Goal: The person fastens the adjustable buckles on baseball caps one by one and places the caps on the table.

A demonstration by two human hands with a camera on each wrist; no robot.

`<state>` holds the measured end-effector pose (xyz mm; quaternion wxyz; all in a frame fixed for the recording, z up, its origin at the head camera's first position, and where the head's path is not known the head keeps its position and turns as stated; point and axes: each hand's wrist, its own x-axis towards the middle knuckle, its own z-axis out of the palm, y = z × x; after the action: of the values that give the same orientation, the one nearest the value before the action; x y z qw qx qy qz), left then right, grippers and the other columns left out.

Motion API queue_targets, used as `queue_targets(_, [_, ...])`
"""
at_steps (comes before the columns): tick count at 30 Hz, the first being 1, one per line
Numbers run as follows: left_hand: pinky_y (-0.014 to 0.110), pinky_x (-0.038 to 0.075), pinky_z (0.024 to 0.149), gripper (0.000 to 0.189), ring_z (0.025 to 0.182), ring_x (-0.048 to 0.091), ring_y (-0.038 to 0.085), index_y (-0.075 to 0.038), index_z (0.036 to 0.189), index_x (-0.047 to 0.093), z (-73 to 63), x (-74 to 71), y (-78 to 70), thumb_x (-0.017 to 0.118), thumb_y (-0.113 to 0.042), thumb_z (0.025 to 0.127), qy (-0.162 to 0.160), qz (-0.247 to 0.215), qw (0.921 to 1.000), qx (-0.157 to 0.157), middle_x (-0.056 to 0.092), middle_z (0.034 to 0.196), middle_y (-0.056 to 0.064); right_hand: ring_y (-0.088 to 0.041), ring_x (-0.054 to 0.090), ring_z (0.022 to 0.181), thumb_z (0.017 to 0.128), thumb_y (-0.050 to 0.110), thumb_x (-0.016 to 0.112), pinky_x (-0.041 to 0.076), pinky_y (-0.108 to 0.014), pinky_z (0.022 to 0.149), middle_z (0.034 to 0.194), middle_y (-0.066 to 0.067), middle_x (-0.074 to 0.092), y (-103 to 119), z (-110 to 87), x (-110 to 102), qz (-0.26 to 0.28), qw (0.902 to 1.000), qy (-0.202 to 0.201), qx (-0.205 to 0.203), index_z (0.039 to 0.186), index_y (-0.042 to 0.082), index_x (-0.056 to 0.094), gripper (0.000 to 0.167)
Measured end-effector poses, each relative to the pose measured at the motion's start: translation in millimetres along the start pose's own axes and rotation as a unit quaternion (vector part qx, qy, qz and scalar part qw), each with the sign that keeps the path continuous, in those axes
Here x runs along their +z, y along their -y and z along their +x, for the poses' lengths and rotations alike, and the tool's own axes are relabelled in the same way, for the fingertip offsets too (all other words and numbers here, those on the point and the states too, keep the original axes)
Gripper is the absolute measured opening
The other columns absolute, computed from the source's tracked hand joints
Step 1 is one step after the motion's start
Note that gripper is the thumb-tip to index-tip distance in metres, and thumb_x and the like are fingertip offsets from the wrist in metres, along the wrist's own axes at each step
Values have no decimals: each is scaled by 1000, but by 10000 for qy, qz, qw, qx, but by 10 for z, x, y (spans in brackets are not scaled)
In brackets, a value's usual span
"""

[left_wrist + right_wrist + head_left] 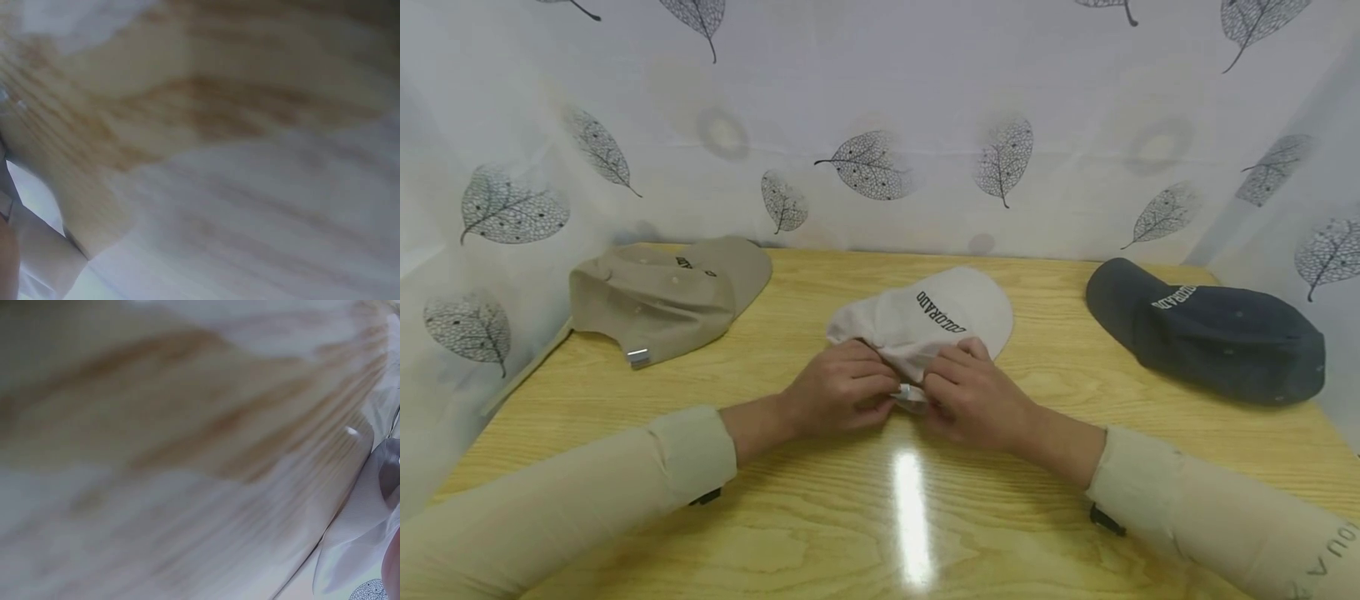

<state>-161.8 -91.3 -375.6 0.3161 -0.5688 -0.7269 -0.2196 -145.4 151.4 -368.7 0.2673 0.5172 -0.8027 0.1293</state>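
Observation:
A white baseball cap (981, 304) marked COLORADO lies mid-table, its brim pointing away to the right. At its near side, my left hand (838, 387) grips the back edge with curled fingers, left of a small metal buckle (907, 392). Opposite it, my right hand (981, 392) pinches the back strap (913, 407) just right of the buckle. The fingertips of both hands are partly hidden by knuckles and fabric. Pale cap fabric (47, 250) shows at the lower left in the left wrist view, and more of it (353, 519) along the right edge in the right wrist view.
On the left of the wooden table (820, 517) lies a khaki cap (662, 292) with a metal strap buckle. A dark navy cap (1232, 342) lies on the right. White leaf-print curtain (925, 100) closes off the back and sides.

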Motion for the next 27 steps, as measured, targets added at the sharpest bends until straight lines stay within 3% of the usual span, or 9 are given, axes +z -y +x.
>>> queue_targets(5, [29, 54, 79, 13, 82, 67, 16, -6, 83, 75, -2, -1, -5, 80, -10, 72, -16, -75, 10000, -29, 74, 84, 0, -20, 52, 85, 68, 17, 78, 34, -40, 81, 85, 2, 58, -5, -28, -4, -112, 9999, 17, 19, 79, 16, 55, 26])
queue_targets(10, [29, 54, 81, 12, 85, 67, 16, -6, 85, 75, -10, -10, -16, 79, -9, 74, 44, -223, 9996, -185, 74, 86, 1, -22, 59, 94, 75, 27, 82, 37, -40, 81, 93, 2, 64, 36, 14, -3, -57, 9999, -97, 87, 88, 17, 62, 26])
queue_targets(15, [30, 54, 82, 12, 85, 67, 16, -6, 85, 76, -34, -12, -27, 79, -9, 73, 13, -326, 9989, -337, 74, 86, 1, -23, 62, 97, 78, 25, 82, 39, -39, 81, 93, 1, 65, 68, 79, 35, -14, 9997, -255, 42, 84, 15, 61, 23])
queue_targets(22, [32, 55, 82, 12, 88, 69, 17, -6, 86, 75, 17, -13, -20, 77, -10, 75, 124, -3, 9996, 241, 75, 89, 1, -21, 61, 94, 78, 29, 83, 38, -38, 81, 89, 3, 62, 62, 93, 69, -38, 9997, -235, 33, 80, 15, 61, 26])
queue_targets(27, [32, 55, 82, 12, 87, 70, 17, -6, 86, 75, 47, -5, -22, 78, -11, 75, 146, 71, 9993, 348, 75, 88, 1, -21, 60, 93, 78, 30, 83, 38, -39, 82, 89, 3, 62, 54, 76, 57, 19, 9998, -160, 76, 80, 15, 62, 26])
